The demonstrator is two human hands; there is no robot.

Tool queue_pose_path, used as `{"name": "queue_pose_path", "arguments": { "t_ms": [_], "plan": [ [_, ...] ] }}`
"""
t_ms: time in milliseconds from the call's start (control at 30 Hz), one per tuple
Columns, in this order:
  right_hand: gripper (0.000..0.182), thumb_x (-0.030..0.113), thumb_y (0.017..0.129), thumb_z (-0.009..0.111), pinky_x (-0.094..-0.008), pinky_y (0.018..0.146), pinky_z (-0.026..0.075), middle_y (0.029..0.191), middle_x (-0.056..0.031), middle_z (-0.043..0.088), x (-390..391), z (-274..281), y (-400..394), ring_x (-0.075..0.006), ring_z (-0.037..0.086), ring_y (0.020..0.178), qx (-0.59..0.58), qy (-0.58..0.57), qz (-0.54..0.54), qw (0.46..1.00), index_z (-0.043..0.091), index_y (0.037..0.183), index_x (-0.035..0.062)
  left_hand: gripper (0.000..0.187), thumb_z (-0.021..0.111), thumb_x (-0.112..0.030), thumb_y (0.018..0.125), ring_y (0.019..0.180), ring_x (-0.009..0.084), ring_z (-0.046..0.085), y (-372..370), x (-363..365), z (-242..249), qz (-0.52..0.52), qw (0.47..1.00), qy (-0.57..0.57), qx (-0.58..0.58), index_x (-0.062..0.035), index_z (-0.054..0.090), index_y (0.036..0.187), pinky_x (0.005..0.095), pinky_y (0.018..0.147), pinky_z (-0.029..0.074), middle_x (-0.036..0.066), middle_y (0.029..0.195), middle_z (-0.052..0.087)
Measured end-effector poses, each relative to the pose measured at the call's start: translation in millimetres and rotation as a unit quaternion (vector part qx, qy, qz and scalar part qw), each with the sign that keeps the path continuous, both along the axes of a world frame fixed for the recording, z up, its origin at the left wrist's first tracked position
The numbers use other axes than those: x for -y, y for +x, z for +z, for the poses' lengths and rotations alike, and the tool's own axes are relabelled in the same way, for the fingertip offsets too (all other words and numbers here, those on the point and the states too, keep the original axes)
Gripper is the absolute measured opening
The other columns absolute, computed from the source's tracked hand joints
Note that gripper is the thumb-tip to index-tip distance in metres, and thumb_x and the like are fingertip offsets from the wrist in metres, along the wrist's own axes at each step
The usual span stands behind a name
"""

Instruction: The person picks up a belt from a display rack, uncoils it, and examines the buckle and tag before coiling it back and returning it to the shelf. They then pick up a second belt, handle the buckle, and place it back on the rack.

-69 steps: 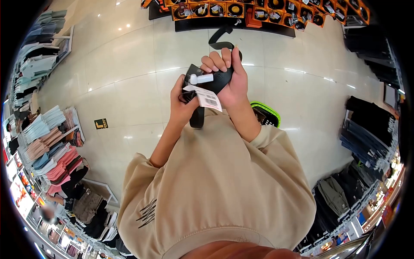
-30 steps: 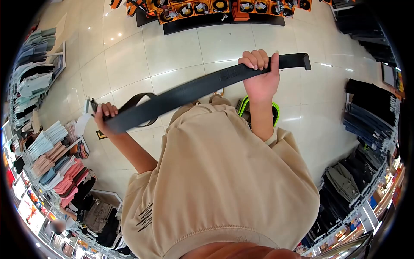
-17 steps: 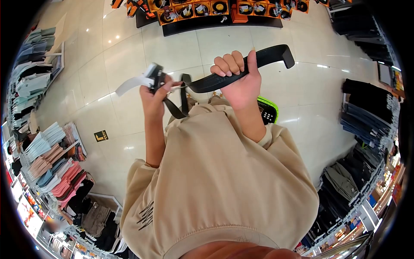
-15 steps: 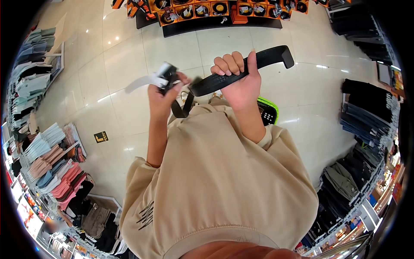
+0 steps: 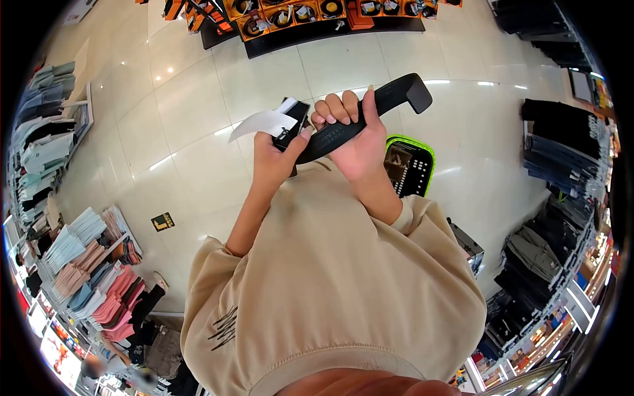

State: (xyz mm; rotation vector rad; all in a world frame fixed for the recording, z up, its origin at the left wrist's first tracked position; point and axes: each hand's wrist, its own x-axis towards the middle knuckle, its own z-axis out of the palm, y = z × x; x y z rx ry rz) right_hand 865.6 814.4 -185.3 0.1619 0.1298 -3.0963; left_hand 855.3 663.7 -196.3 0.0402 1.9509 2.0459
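Note:
A black belt (image 5: 393, 94) stretches between my hands in front of my chest. My right hand (image 5: 356, 148) is closed around the strap, with the thumb raised along its edge; the free end bends downward to the right. My left hand (image 5: 274, 162) is closed on the buckle end of the belt. A white paper tag (image 5: 261, 124) hangs out to the left there, beside a dark piece whose exact form I cannot make out. The two hands are close together, and the belt's lower loop is mostly hidden behind my left hand.
A black basket with a bright green rim (image 5: 433, 165) stands on the floor beside me. Ahead is a display of coiled belts in orange boxes (image 5: 277, 18). Clothes racks line the left (image 5: 86, 231) and the right (image 5: 561, 125). Other people are at lower left.
My left hand has moved right, bringing the buckle end and tag close to my right hand. My right hand has shifted slightly left and down, and more of the basket shows.

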Motion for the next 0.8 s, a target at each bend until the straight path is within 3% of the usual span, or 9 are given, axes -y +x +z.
{"name": "queue_pose_path", "arguments": {
  "t_ms": [100,233,367,567,633,700,800],
  "plan": [
    [0.050,0.051,0.100,0.037,-0.0340,0.079,0.033,0.071,-0.0024,0.032,9,-7,2,-0.0204,0.036,0.077,-0.001,0.027,-0.022,0.999,0.031,0.069,0.0116,0.025,0.069,-0.007,0.079,0.081,0.0106,0.057,-4,1,6,-0.016,1.000,-0.014,-0.016,0.0045,0.061,0.100,0.0259,0.073,0.046,0.004,0.087,0.063],
    [0.048,0.051,0.099,0.039,-0.0347,0.081,0.034,0.073,-0.0036,0.035,13,-6,3,-0.0212,0.038,0.079,-0.001,0.084,-0.050,0.995,0.035,0.073,0.0107,0.026,0.070,-0.008,0.079,0.078,0.0098,0.056,-10,5,16,-0.028,0.998,-0.050,-0.022,0.0053,0.062,0.100,0.0251,0.070,0.046,0.004,0.086,0.063],
    [0.046,0.051,0.098,0.041,-0.0356,0.085,0.035,0.076,-0.0042,0.037,5,-3,1,-0.0219,0.040,0.081,0.004,0.101,-0.082,0.992,0.038,0.077,0.0099,0.029,0.073,-0.009,0.079,0.076,0.0089,0.056,-22,13,19,0.039,0.999,-0.034,0.017,0.0057,0.063,0.102,0.0237,0.068,0.046,0.003,0.086,0.063],
    [0.044,0.047,0.102,0.032,-0.0408,0.094,0.035,0.081,-0.0058,0.043,-40,-5,-8,-0.0238,0.043,0.087,0.035,0.101,-0.130,0.986,0.044,0.084,0.0084,0.025,0.072,-0.009,0.080,0.073,0.0097,0.059,-57,23,22,0.074,0.996,-0.039,0.036,0.0051,0.063,0.099,0.0235,0.067,0.047,0.005,0.084,0.064],
    [0.044,0.047,0.102,0.032,-0.0412,0.096,0.035,0.081,-0.0059,0.044,-51,-6,-14,-0.0239,0.043,0.088,0.061,0.103,-0.131,0.984,0.043,0.084,0.0088,0.026,0.072,-0.008,0.079,0.072,0.0105,0.060,-69,14,22,0.069,0.997,-0.027,0.039,0.0049,0.063,0.098,0.0237,0.066,0.048,0.006,0.084,0.064],
    [0.045,0.049,0.102,0.030,-0.0417,0.096,0.034,0.082,-0.0063,0.044,-64,-15,-23,-0.0242,0.043,0.090,0.012,0.061,-0.120,0.991,0.042,0.082,0.0098,0.026,0.072,-0.008,0.078,0.072,0.0106,0.060,-81,-3,25,0.063,0.997,-0.024,0.038,0.0048,0.063,0.099,0.0236,0.066,0.048,0.005,0.084,0.064],
    [0.048,0.051,0.101,0.028,-0.0417,0.096,0.034,0.084,-0.0070,0.045,-83,-17,-44,-0.0244,0.044,0.091,-0.021,0.042,-0.126,0.991,0.041,0.079,0.0104,0.030,0.075,-0.012,0.077,0.075,0.0100,0.058,-100,-32,18,-0.025,0.998,-0.017,0.051,0.0035,0.063,0.099,0.0238,0.068,0.048,0.004,0.086,0.064]
  ]
}}
